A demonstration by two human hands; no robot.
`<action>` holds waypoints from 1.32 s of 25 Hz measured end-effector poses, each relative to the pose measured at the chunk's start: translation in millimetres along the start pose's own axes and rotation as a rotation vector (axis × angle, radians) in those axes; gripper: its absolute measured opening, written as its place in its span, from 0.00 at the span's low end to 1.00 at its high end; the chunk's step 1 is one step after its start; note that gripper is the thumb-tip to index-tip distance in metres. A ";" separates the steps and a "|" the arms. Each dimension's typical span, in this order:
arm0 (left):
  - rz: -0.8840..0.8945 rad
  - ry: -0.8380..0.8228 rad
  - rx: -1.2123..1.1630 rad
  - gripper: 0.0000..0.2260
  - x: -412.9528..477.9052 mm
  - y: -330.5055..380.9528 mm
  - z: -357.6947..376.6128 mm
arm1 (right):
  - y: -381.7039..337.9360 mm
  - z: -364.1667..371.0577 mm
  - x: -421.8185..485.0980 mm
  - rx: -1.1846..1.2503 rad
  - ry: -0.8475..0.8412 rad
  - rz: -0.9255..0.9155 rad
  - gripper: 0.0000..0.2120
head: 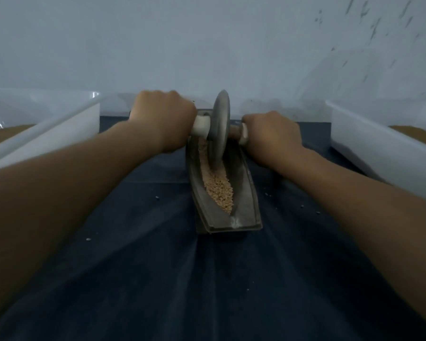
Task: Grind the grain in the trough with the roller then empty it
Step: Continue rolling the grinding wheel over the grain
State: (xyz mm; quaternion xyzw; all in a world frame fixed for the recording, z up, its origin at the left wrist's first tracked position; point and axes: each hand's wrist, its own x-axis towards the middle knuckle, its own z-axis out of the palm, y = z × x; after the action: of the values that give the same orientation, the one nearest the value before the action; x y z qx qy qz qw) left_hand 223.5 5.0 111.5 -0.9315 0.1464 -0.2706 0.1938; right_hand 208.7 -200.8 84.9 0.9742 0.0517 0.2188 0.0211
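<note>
step: grinding pass, by my read. The grain (pixel 218 185) looks mostly whole and emptying has not begun.
how-to: load both handle ends equally and keep the axle level so the disc stays upright. Roll the full groove toward the near tip and ease off at the ends so nothing spills.
roller (pixel 220 126): on edge at the far end of the trough (pixel 242 185), rim down in the groove.
left hand (pixel 161 119): fist wrapped round the left handle.
right hand (pixel 272 134): fist wrapped round the right handle.
grain vs fingers: in the groove below both fists, heaped nearer the person. No finger touches it.
spill: a few stray kernels on the dark cloth (pixel 158 267).
tubs: left tub (pixel 47 143) and right tub (pixel 379 148) flank the trough. Cannot tell which one takes the output.
</note>
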 end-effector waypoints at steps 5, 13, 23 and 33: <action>0.050 0.114 -0.207 0.04 -66.8 -16.0 5.2 | 7.9 -29.1 -50.3 -0.207 0.330 -0.211 0.11; -0.024 -0.022 -0.044 0.09 20.1 -3.1 9.7 | -2.5 -1.9 23.6 -0.016 -0.072 0.014 0.07; 0.062 0.056 -0.143 0.05 -38.9 -13.9 12.5 | 5.3 -13.5 -32.4 -0.205 0.184 -0.116 0.11; 0.111 0.119 -0.134 0.08 -50.0 -14.3 0.9 | 13.1 -22.2 -55.0 -0.154 0.248 -0.186 0.15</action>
State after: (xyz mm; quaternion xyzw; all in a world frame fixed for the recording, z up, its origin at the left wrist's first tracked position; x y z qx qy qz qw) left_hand 185.8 36.8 94.7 -0.9152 0.2266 -0.3039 0.1366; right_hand 150.9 -219.4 82.5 0.9262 0.1271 0.3376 0.1093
